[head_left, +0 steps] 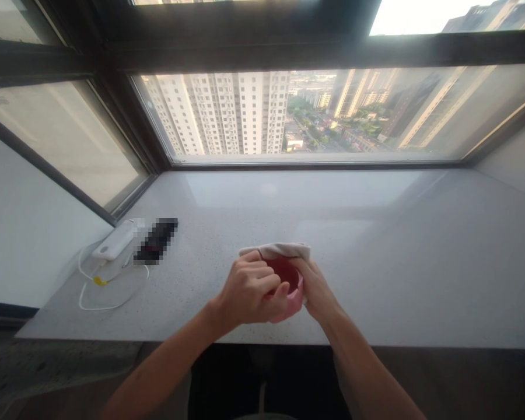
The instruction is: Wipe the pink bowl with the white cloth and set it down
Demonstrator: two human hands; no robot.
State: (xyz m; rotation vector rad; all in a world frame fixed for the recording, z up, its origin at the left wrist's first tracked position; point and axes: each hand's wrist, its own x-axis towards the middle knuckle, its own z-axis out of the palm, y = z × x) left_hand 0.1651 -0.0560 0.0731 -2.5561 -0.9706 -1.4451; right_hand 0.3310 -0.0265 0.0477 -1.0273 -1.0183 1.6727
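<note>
A pink cup-like container (294, 304) is held in front of me just over the front part of the sill, its mouth facing up toward me. Behind its far rim a pale grey-white cloth (284, 251) is bunched, and a bit of it shows by the right side. My left hand (254, 287) is closed over the container's left rim, fingers curled and thumb along the near side. From the right, my right hand (317, 287) wraps the cloth against the container. Its fingertips are hidden behind the cloth.
The speckled white windowsill (376, 256) spreads out under my hands. To the left lie a white power strip (116, 240), a white cable (109, 308) with a yellow tie, and a blurred-out dark object (157, 240). A dark window frame (315, 167) bounds the back.
</note>
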